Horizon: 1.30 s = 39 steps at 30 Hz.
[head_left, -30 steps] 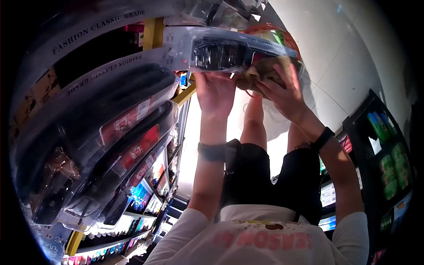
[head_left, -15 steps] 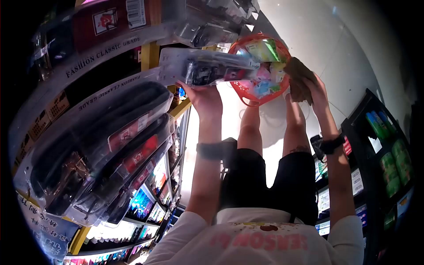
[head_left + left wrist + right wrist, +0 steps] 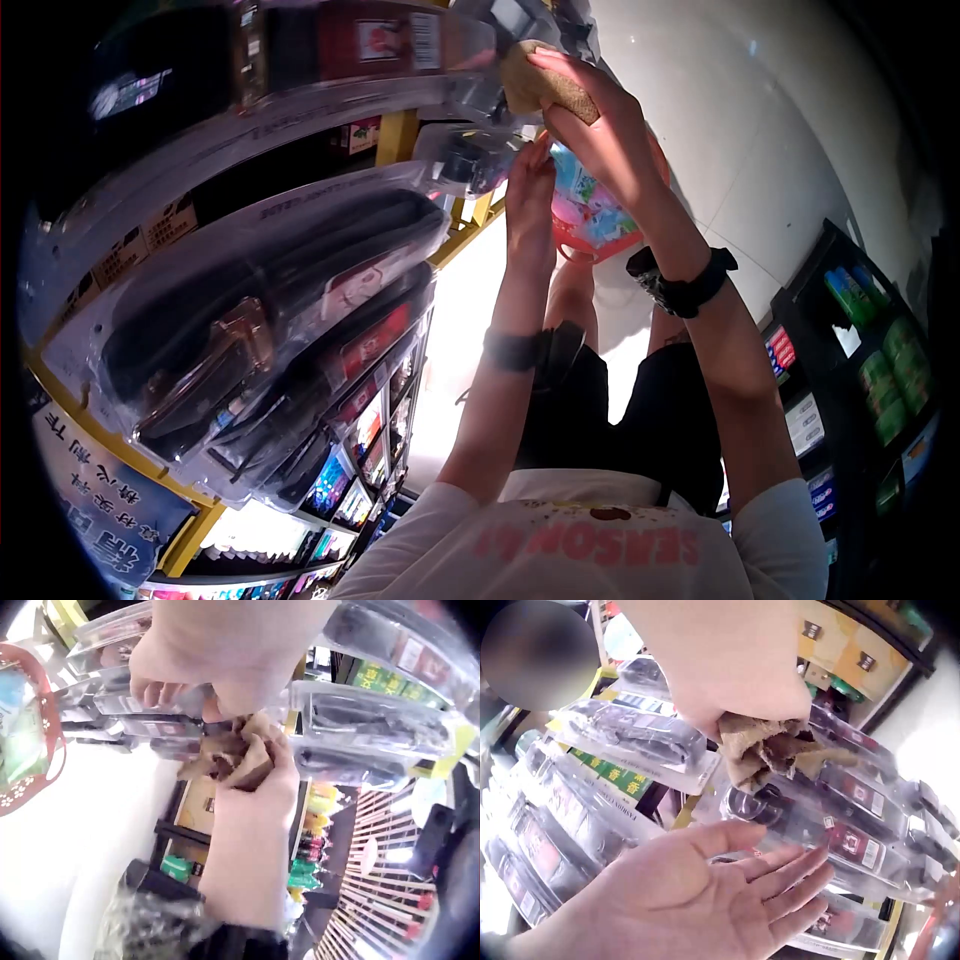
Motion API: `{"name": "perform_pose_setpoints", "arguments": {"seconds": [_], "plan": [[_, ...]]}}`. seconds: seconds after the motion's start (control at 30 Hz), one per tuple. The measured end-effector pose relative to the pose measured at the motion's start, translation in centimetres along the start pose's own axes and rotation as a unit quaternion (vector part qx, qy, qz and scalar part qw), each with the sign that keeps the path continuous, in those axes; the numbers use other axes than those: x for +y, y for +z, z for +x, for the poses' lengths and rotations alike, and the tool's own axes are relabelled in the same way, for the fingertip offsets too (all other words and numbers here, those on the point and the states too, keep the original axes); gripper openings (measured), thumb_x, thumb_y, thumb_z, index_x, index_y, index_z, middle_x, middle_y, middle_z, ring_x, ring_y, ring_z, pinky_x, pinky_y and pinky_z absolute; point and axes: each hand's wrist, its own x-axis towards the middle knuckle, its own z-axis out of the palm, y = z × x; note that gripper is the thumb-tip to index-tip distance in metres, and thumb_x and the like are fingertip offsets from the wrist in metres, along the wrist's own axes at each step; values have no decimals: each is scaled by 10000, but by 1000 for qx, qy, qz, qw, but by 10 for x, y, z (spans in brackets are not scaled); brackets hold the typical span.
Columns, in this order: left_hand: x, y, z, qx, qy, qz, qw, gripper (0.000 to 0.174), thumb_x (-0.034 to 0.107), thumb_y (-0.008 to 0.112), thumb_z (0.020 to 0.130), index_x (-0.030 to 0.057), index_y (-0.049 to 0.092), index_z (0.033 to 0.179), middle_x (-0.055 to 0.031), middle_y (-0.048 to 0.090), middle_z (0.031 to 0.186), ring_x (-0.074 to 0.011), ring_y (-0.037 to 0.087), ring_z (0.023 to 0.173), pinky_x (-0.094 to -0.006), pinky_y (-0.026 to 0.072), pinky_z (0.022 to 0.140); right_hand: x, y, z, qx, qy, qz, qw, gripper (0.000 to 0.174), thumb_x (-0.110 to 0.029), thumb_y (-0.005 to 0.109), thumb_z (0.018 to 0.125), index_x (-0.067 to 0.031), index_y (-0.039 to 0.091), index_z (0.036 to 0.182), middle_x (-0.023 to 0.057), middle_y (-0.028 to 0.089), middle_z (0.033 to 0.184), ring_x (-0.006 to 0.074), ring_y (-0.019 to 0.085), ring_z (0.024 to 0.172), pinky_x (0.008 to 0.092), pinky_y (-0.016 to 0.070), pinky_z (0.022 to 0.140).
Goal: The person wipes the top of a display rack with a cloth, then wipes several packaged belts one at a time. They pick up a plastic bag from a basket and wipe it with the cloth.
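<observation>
My right hand (image 3: 605, 115) grips a crumpled brown cloth (image 3: 548, 85) up by the hanging clear plastic packs. The cloth (image 3: 769, 750) hangs in folds below its fingers in the right wrist view. Just below it, my left hand (image 3: 530, 200) is beside a clear pack (image 3: 465, 158) with a dark buckled belt inside. Seen from the right wrist, the left hand (image 3: 705, 892) has its palm up and fingers extended, holding nothing, in front of the belt packs (image 3: 847, 840). In the left wrist view the cloth (image 3: 240, 754) sits close under the left hand.
Large belt packs (image 3: 290, 250) hang in rows at the left on a yellow rack (image 3: 398, 137). An orange-red basket (image 3: 660, 160) of colourful packets stands on the floor beyond the hands. At the right is a dark shelf (image 3: 800, 300) with green cans.
The right hand swung away from the packs over to the right, then came back up to them with the cloth. The left hand has moved right, off the underside of the belt pack.
</observation>
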Motion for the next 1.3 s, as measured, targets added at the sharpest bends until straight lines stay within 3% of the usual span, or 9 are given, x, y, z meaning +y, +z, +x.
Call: {"name": "perform_pose_setpoints", "arguments": {"seconds": [0.2,0.23,0.4,0.53,0.6,0.93,1.0,1.1,1.3], "plan": [[-39,2,68,76,21,-69,995,401,89,450,862,46,333,1244,-84,402,1213,-146,409,1101,-271,375,863,-1,11,8,-16,86,43,995,339,-97,563,712,-65,545,1049,145,596,946,282,587,866,306,455,745],[-41,-4,76,33,34,-109,993,490,74,521,829,54,290,1260,-83,376,1238,-134,412,1092,-258,398,819,-2,7,9,-45,114,-4,992,339,-79,539,769,-76,525,1108,81,607,956,158,576,851,247,435,750],[-55,-7,85,76,53,-57,994,764,76,678,722,62,168,1290,-83,367,1253,-146,409,1103,-291,402,837,4,-7,10,-78,100,-15,992,312,-142,583,791,-75,537,1093,65,608,920,97,548,827,229,430,735],[-62,9,86,178,218,-34,959,694,39,671,712,52,193,1214,-113,378,1225,-205,387,1126,-332,339,931,8,-26,15,-73,69,80,992,309,-84,614,733,-70,566,1038,154,604,930,229,609,836,270,455,719],[-56,23,67,264,137,46,954,612,30,642,732,37,216,1172,-110,405,1168,-203,393,1115,-326,339,922,-1,-36,22,-112,86,73,987,329,-79,610,723,-73,559,1048,152,594,965,262,598,857,292,454,742],[-48,42,52,263,147,-46,952,585,218,703,669,12,401,1126,-96,482,1094,-171,455,999,-286,365,855,-21,-16,24,-166,-135,-111,970,356,-19,580,652,-42,567,1007,100,565,1028,272,496,1001,347,423,833],[-49,40,48,266,138,-34,953,587,215,704,668,12,401,1127,-96,482,1095,-170,455,1000,-285,366,856,-21,-6,7,-232,-143,-66,960,348,-102,574,676,-60,579,1022,73,529,1120,278,409,1128,366,312,956],[-49,38,46,267,136,-35,954,589,211,706,666,12,400,1129,-95,482,1096,-170,455,1002,-285,366,857,-23,11,-3,-188,-219,-258,922,265,-75,602,660,-57,612,924,16,543,1095,271,401,1134,376,396,887],[-45,35,45,261,121,-38,957,595,202,709,662,13,398,1132,-94,482,1099,-168,455,1005,-284,367,858,-4,21,2,-152,-211,-193,946,312,-79,627,627,-46,601,936,-9,537,1091,248,405,1121,366,423,849]]}}
